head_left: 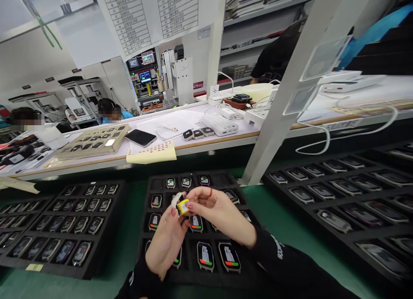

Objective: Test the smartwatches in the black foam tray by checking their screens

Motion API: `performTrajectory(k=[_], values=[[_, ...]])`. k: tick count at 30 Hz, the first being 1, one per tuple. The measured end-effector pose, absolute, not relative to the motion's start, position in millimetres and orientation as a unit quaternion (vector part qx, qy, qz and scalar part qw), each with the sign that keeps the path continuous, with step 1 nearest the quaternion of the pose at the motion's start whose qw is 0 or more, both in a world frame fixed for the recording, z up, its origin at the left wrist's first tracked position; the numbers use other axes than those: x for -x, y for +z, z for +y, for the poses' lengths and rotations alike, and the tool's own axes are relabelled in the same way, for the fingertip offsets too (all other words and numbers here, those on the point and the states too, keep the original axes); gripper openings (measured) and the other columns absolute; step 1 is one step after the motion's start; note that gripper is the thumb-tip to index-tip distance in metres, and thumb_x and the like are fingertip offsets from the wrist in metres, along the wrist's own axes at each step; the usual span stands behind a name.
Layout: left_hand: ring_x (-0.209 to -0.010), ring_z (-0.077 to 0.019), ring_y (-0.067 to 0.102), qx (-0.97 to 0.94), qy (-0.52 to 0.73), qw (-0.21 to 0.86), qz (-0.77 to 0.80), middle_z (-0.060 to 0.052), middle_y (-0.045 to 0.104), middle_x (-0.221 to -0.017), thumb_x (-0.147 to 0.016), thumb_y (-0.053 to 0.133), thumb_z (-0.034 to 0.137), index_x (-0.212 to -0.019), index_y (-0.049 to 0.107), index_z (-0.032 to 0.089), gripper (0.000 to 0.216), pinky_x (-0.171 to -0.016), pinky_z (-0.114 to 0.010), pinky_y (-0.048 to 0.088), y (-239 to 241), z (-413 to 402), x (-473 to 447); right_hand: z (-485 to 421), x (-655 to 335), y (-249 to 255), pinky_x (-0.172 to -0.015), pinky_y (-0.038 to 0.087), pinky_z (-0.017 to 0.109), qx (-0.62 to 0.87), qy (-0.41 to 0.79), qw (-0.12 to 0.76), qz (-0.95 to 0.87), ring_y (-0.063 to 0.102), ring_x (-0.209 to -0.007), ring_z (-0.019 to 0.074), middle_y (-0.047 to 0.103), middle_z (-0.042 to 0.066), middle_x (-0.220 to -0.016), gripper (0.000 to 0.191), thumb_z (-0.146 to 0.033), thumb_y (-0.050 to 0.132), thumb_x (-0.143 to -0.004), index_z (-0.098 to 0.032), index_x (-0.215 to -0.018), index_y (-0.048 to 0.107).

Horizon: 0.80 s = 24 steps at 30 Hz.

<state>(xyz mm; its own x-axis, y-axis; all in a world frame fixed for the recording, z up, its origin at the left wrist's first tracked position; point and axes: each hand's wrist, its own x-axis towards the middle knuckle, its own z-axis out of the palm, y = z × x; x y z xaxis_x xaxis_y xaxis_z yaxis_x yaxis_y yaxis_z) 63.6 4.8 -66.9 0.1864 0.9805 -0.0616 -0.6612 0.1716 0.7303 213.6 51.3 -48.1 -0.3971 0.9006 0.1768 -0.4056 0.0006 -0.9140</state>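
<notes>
Fingers of the left hand grasp an off-white rounded casing while those of the right hand pinch a flat yellow rectangular piece beside it, above the black foam tray, toward its far edge.

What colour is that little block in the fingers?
Yellow: the little block has bright yellow edges and a paler face, seen in the head view.

Watches lie in the middle tray, between a left tray and a right tray, before a bench.
</notes>
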Motion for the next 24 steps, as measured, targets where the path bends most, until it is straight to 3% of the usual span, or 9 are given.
performTrajectory(k=[3,5,11,15,19,24], values=[[-0.074,-0.0116,0.058,-0.302,0.548,0.738,0.252,-0.005,0.065,-0.088,-0.078,0.074,0.048,-0.107,0.070,0.019,0.041,-0.065,-0.021,0.046,-65.3,3.8,-62.8,48.1,-210.9,-50.2,-0.063,0.058,0.025,0.263,0.633,0.520,-0.510,0.067,-0.068,0.0184,0.070,0.005,-0.080,0.035,-0.043,0.089,-0.070,-0.016,-0.081,0.070],[-0.065,-0.0094,0.057,-0.323,0.529,0.744,0.250,-0.004,0.064,-0.081,-0.078,0.074,0.046,-0.106,0.070,0.018,0.040,-0.058,-0.019,0.044,-64.5,3.7,-60.6,45.4,-209.5,-52.8,-0.064,0.058,0.029,0.288,0.601,0.538,-0.516,0.068,-0.069,0.0213,0.070,0.006,-0.076,0.034,-0.044,0.088,-0.070,-0.017,-0.078,0.070],[-0.068,-0.0084,0.062,-0.341,0.518,0.736,0.273,-0.008,0.068,-0.089,-0.077,0.078,0.038,-0.107,0.073,0.018,0.036,-0.059,-0.015,0.046,-58.7,3.6,-54.9,42.0,-207.7,-54.8,-0.057,0.052,0.027,0.328,0.445,0.588,-0.591,0.065,-0.071,0.0217,0.067,0.005,-0.079,0.022,-0.038,0.081,-0.078,-0.019,-0.078,0.070],[-0.068,-0.0067,0.058,-0.335,0.516,0.722,0.316,-0.004,0.066,-0.084,-0.066,0.088,0.024,-0.115,0.070,0.021,0.053,-0.059,-0.014,0.046,-49.9,3.2,-53.4,45.1,-217.6,-46.6,-0.058,0.048,0.027,0.317,0.326,0.600,-0.658,0.061,-0.073,0.0193,0.063,0.004,-0.088,0.016,-0.035,0.069,-0.089,-0.021,-0.084,0.068],[-0.071,-0.0089,0.059,-0.361,0.504,0.686,0.380,-0.004,0.067,-0.092,-0.060,0.089,0.016,-0.122,0.066,0.025,0.066,-0.058,-0.016,0.048,-48.1,2.0,-44.5,57.9,-252.8,-45.7,-0.063,0.049,0.030,0.386,0.283,0.500,-0.722,0.061,-0.072,0.0204,0.065,0.004,-0.084,0.020,-0.036,0.055,-0.095,-0.021,-0.092,0.068],[-0.068,-0.0103,0.062,-0.380,0.489,0.659,0.427,-0.007,0.069,-0.099,-0.061,0.088,0.016,-0.124,0.065,0.024,0.068,-0.058,-0.019,0.050,-53.2,0.7,-29.3,80.9,-311.9,-76.7,-0.065,0.053,0.035,0.483,0.242,0.323,-0.777,0.064,-0.080,0.0277,0.068,0.008,-0.098,0.036,-0.046,0.059,-0.083,-0.019,-0.105,0.070]])
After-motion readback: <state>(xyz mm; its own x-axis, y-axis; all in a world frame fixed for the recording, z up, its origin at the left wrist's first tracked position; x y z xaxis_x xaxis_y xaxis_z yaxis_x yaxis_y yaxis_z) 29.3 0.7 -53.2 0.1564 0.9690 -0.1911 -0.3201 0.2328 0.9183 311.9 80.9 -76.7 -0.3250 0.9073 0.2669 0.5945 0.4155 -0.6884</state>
